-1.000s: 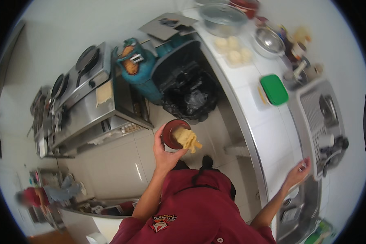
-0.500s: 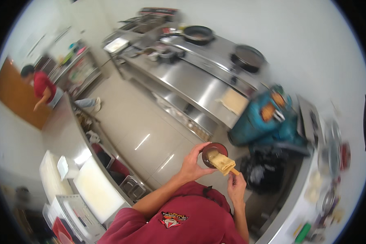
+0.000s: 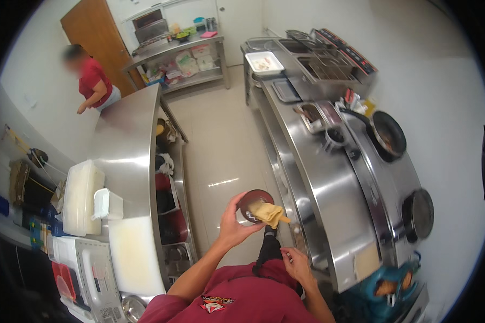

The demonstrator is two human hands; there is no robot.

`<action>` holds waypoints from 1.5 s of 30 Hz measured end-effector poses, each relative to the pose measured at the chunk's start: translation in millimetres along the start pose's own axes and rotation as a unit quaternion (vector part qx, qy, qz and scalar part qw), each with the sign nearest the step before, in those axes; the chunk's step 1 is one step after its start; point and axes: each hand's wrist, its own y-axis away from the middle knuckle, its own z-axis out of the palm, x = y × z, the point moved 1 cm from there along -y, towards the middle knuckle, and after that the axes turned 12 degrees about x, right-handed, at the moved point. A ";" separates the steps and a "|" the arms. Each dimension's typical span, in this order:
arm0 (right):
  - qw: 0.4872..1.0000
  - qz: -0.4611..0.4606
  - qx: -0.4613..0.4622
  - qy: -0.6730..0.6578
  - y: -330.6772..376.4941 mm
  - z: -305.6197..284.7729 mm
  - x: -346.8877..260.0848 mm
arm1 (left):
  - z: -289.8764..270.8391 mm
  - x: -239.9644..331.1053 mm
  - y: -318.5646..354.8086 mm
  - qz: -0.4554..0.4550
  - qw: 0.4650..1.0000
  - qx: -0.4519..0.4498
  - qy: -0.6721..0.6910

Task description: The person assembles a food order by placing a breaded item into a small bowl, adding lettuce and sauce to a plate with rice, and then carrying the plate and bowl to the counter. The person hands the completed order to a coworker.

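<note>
Steel counters flank left hand holding bowl.

The small dark round bowl sits in the left hand, between the long steel counter at left and the steel cooking range at right.

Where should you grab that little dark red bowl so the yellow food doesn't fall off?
Probably by the bowl's outer wall, from its left side, as the left hand does now. The yellow food hangs over the right rim, so fingers there would knock it.
</note>
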 end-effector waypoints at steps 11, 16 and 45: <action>0.980 -0.123 -0.154 -0.005 -366.5 19.6 -53.5 | 7.6 -48.2 -236.7 -0.030 0.978 0.201 -0.040; 0.953 -0.192 -0.231 0.021 -501.4 75.9 -102.5 | -20.0 -100.5 -334.8 -0.041 0.960 0.267 -0.077; 0.918 -0.252 -0.296 0.080 -1242.2 464.6 -302.7 | -215.9 -415.8 -1019.2 -0.059 0.899 0.422 -0.102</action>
